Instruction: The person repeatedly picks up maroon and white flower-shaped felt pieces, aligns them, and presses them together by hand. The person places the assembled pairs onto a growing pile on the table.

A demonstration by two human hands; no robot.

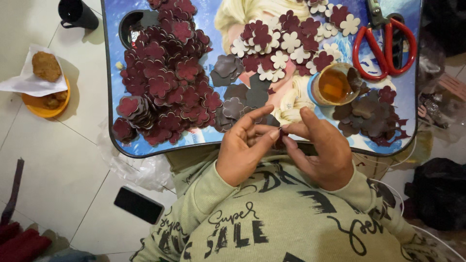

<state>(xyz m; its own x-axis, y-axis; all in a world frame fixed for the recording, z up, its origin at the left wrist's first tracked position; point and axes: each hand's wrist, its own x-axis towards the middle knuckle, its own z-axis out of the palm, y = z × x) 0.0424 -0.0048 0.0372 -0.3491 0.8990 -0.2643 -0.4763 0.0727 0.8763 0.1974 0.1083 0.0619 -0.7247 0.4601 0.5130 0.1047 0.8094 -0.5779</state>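
Note:
My left hand [244,145] and my right hand [321,148] meet at the near edge of a blue picture tray [145,148]. Their fingertips pinch a small dark maroon flower-shaped piece [281,134] between them; most of it is hidden. A big heap of maroon flower cut-outs [167,73] covers the tray's left half. Mixed maroon and white flowers [286,43] lie at the top middle. Dark brown flower pieces [238,92] lie just beyond my fingers.
A small cup of amber glue [335,86] and red-handled scissors [386,46] sit at the tray's right, with brown scraps [371,116] below. On the floor: a black mug [76,13], an orange bowl of food [46,99], a black phone [139,204], a plastic bag [133,167].

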